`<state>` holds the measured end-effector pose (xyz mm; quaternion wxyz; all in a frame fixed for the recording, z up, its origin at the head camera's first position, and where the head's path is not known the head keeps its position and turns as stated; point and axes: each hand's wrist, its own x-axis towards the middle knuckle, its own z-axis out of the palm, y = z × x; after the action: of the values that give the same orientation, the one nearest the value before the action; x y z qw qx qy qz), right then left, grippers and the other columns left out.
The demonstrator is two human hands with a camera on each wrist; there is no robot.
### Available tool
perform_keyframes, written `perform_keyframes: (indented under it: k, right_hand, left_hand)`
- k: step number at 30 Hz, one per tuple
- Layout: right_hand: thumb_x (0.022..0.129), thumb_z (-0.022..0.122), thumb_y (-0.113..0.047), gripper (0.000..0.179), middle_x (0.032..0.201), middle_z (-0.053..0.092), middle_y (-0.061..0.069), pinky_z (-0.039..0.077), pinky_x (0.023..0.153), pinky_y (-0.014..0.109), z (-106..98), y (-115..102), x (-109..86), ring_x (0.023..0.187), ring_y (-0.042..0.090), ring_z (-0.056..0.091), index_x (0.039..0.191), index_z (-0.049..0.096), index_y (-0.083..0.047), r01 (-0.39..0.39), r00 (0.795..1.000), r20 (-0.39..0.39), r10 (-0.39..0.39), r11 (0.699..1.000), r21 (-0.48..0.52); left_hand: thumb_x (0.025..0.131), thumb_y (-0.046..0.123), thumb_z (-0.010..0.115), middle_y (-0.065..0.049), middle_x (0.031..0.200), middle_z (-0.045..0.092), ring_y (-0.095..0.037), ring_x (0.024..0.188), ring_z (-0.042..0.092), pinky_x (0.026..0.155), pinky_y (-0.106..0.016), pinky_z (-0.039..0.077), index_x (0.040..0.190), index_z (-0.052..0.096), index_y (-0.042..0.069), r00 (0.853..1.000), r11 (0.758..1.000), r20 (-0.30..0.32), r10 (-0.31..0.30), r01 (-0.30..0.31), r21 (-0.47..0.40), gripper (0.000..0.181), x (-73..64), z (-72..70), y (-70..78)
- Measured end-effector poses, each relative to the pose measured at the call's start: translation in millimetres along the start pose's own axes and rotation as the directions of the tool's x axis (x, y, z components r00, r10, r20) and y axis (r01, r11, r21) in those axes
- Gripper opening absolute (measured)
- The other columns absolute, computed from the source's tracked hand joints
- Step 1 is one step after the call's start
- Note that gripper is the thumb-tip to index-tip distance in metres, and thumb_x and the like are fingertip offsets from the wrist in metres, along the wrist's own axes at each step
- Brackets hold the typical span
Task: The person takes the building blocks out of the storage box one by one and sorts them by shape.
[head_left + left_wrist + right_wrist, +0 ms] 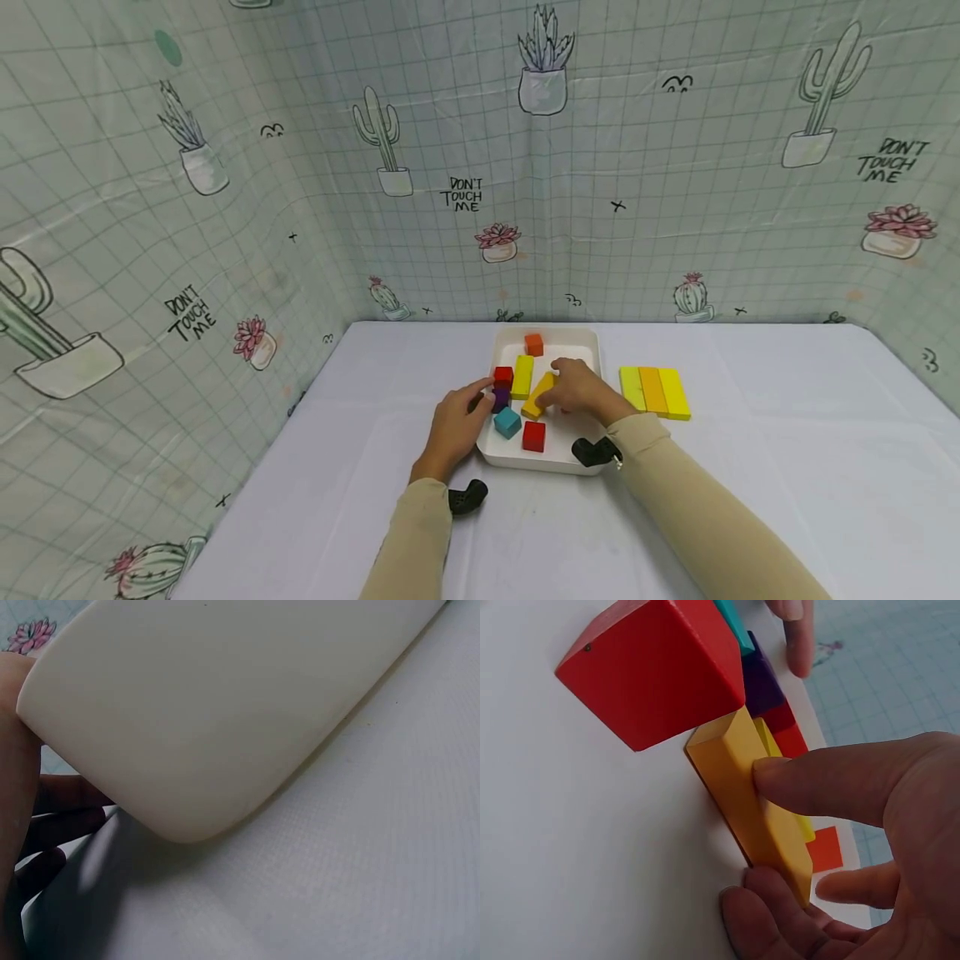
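Now, inside a white tray (517, 461), an amber block (750, 817) is pinched by the right hand's (583, 392) thumb and fingers; the left hand's (456, 421) thumb and forefinger are spread at the rim. The nearby red cube (534, 437) is best left unbumped.

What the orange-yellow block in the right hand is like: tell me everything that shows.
The orange-yellow block is a long, narrow bar with flat faces and clear edges, smooth and plain, perhaps painted wood. It is inside the white tray, slanting beside a yellow block. The right hand holds it, fingers touching it partway along and near its far end. Whether it rests fully on the tray floor is unclear.
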<state>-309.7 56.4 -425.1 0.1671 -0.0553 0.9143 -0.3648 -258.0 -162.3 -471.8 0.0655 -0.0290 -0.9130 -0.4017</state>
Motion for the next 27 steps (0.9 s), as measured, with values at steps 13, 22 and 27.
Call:
perform_keyframes:
  k: [13, 22, 27]
  right_hand:
    - [0.080, 0.085, -0.024, 0.072, 0.112, 0.054, 0.017, 0.056, 0.071, 0.028, 0, 5, 5.4, 0.083, 0.025, 0.058, 0.134, 0.045, 0.004, 0.040, 0.999, -0.005, -0.040, 0.999, 0.020]
    - [0.084, 0.081, -0.017, 0.062, 0.099, 0.061, 0.014, 0.055, 0.070, 0.028, -2, 9, 4.8, 0.077, 0.024, 0.059, 0.130, 0.044, 0.001, 0.055, 0.998, 0.006, -0.057, 0.990, 0.129]
    - [0.087, 0.077, -0.014, 0.055, 0.106, 0.059, 0.017, 0.056, 0.069, 0.029, -3, 11, 5.8, 0.078, 0.025, 0.061, 0.130, 0.046, 0.001, 0.079, 0.997, -0.018, -0.077, 0.974, 0.214]
  left_hand:
    - [0.103, 0.038, 0.054, -0.003, 0.125, 0.065, -0.024, 0.111, 0.055, 0.102, -0.050, 0.044, 0.142, 0.059, 0.028, 1.000, 1.000, -0.012, 0.015, -0.015, 0.017, 0.041, 1.6, 1.2, -1.9]
    - [0.103, 0.039, 0.054, -0.002, 0.124, 0.065, -0.024, 0.110, 0.055, 0.103, -0.050, 0.045, 0.142, 0.059, 0.027, 1.000, 1.000, -0.010, 0.023, -0.022, 0.015, 0.042, 1.3, 0.7, -1.8]
    - [0.103, 0.039, 0.054, -0.003, 0.126, 0.064, -0.025, 0.113, 0.055, 0.104, -0.050, 0.044, 0.143, 0.058, 0.028, 1.000, 1.000, -0.003, 0.010, -0.010, 0.008, 0.042, 0.7, 0.3, -2.2]
